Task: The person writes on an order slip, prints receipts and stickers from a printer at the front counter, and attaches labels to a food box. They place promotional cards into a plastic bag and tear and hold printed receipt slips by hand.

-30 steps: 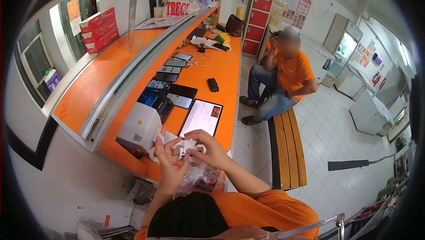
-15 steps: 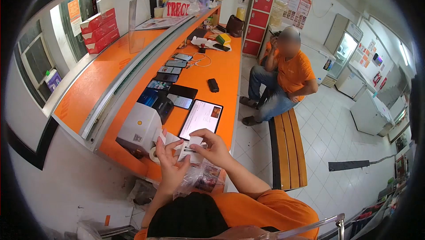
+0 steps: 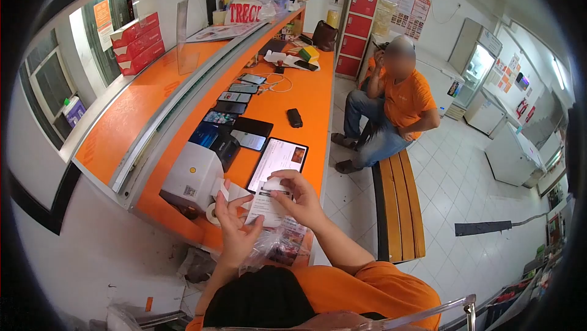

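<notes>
A printed white paper slip is stretched between my two hands, above the near end of the orange counter. My left hand grips its lower left edge, thumb against the paper, and a small white scrap shows by its fingertips. With thumb and fingers closed, my right hand pinches the upper right part of the slip. Just beyond it lies a tablet with a lit white screen. To the left of my hands stands a grey label printer, with a paper roll beside it.
Several phones line the counter, with a black device at its middle. Clear plastic lies under my hands. A person in an orange shirt sits on the wooden bench to the right.
The slip now lies more open and flat, with more of its printed face showing. My right hand has shifted slightly up and right; my left has barely moved.
</notes>
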{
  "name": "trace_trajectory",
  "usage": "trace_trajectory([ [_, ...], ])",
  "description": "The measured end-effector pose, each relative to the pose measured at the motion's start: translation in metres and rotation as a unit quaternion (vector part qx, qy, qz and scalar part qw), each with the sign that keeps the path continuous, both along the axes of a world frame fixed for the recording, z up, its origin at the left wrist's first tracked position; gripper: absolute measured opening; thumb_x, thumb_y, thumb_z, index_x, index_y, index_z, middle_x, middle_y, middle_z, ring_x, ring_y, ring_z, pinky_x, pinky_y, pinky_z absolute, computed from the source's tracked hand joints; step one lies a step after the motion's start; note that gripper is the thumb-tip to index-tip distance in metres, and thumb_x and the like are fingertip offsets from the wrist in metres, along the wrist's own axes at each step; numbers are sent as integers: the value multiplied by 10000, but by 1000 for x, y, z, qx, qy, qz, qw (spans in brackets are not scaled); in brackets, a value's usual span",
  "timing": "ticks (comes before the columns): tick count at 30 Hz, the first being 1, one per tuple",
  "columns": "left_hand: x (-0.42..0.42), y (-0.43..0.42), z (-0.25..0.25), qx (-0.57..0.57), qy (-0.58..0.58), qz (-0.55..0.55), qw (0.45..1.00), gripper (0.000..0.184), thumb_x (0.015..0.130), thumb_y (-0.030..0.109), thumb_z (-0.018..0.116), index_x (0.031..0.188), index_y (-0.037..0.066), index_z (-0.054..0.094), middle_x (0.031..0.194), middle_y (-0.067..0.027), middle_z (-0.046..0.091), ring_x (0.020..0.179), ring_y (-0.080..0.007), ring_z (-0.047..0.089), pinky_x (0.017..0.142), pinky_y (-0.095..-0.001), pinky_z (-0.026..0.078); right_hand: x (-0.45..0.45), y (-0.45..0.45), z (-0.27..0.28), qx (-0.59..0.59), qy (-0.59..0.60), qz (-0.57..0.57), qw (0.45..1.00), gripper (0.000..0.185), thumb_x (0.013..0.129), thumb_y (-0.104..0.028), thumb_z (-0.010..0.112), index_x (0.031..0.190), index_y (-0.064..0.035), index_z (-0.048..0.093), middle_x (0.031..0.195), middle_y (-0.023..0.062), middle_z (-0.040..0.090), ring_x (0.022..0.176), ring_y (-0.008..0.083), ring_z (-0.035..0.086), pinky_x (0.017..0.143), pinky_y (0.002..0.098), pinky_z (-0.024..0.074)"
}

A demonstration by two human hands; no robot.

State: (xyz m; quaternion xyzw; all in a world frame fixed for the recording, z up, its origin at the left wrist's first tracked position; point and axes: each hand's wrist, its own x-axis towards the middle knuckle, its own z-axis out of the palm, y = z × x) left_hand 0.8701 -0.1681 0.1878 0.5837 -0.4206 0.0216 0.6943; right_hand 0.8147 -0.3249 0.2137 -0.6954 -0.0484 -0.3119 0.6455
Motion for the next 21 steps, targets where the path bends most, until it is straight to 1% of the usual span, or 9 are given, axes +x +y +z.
trace_trajectory([
  [4,-2,-1,1,-1,-5,0,1000,963,681,-178,576,1365,98,-43,1434,-206,53,1095,-258,450,774,-310,530,-2,-5,2,-24,22,-10,999,328,808,-32,602,1121,-41,503,1036,50,550,861,111,506,758,247,414],
  [6,-3,-1,3,5,-1,4,1000,971,678,-178,582,1364,97,-47,1417,-212,96,1086,-259,457,780,-318,529,-3,-8,-1,-16,42,8,999,335,813,-3,597,1124,-31,476,1049,53,531,877,101,508,750,239,408],
  [9,-5,-1,4,8,10,1,1000,975,679,-174,591,1364,96,-48,1375,-218,174,1076,-259,464,784,-326,527,-5,-7,0,13,44,8,999,317,807,-7,608,1100,-30,490,1014,47,532,852,102,515,724,231,410],
  [12,-5,-1,3,15,5,3,1000,972,685,-169,595,1365,98,-46,1326,-219,237,1068,-255,471,783,-324,525,-7,-8,0,-6,37,-39,999,310,797,-3,620,1083,-38,504,972,33,535,851,98,511,719,223,406],
  [13,-5,-2,3,19,1,6,1000,970,687,-167,596,1365,98,-46,1310,-218,255,1065,-253,474,782,-322,524,-7,-9,-1,5,19,-50,999,304,800,-9,615,1084,-37,508,990,34,532,853,97,510,719,225,417],
  [15,-5,-2,1,23,-6,18,1000,970,687,-166,597,1365,97,-45,1312,-218,255,1062,-249,477,782,-317,523,-6,-12,-4,28,-16,-72,997,295,807,-22,605,1088,-34,516,1026,36,526,856,93,508,719,229,439],
  [18,-6,0,-1,35,8,20,999,970,683,-167,598,1365,94,-40,1339,-217,227,1050,-244,483,783,-316,524,-7,-17,-3,86,-39,-72,993,302,804,-13,610,1088,-42,512,1044,37,518,863,96,504,725,232,438],
  [19,-7,0,-2,39,17,17,999,969,681,-168,598,1365,93,-38,1351,-216,213,1045,-241,486,784,-316,525,-7,-19,-3,84,-40,-82,992,303,803,-10,611,1086,-41,511,1038,38,521,865,97,505,732,232,435],
  [21,-7,-1,-1,31,1,17,999,999,659,-184,597,1369,104,-44,1401,-202,128,1036,-238,482,773,-329,532,-8,-26,-3,76,-43,-101,991,304,800,-5,614,1083,-40,508,1026,40,526,870,99,506,746,233,430],
])
